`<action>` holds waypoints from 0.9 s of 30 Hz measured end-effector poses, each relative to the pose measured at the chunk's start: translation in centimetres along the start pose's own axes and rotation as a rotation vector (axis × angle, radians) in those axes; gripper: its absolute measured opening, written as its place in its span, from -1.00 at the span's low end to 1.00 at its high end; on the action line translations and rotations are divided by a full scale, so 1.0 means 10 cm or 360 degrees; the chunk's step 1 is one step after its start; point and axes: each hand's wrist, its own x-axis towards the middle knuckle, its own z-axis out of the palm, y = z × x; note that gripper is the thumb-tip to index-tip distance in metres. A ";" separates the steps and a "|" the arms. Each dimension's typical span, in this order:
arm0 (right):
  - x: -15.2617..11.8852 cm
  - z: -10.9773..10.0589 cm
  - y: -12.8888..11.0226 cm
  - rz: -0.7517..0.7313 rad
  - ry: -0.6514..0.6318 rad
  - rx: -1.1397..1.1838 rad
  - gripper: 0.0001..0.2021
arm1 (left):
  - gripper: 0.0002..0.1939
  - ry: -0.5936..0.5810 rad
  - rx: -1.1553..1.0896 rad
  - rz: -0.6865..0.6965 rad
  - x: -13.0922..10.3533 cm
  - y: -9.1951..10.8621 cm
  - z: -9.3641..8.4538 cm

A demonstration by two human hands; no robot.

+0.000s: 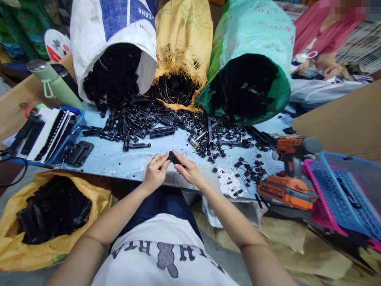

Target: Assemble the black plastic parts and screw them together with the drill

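- My left hand point(156, 169): fingers bent, thumb and fingertips closed on one end of a small black plastic piece point(172, 157).
- My right hand point(189, 169): fingers partly curled, thumb and forefinger pinching the same piece from the other side; its exact form is too small to tell.
- Position of that piece: between my two hands, above the near edge of a pale blue work table point(175, 147).
- Beyond my hands, to the left: a loose heap of long slotted black plastic parts point(133, 123).
- Beyond, to the right: scattered small black-headed pieces with thin silvery stems point(247, 171); among the clutter, a shiny metal cylinder point(200, 139), lying tilted.
- Near the table's front edge, right of my right hand: a cluster of round white discs point(229, 182), some with small black pieces on them.
- Along the back, mouths towards me: a white sack with a blue panel point(86, 35), a yellow woven sack point(184, 39) and a green plastic sack point(258, 31), each with dark contents.
- At far right of the table: an orange and black cordless drill point(290, 174), beside a blue perforated plastic basket point(336, 174).
- Lower left, below table height: an open yellow sack point(18, 248) of black parts.
- Upper right: a co-worker's hand point(331, 70), near white material.
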 end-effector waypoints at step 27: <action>-0.40 -0.47 -0.01 -0.0498 -0.0109 -0.1033 -0.41 | -0.62 -0.1253 -0.0790 -0.1455 0.18 0.08 -0.62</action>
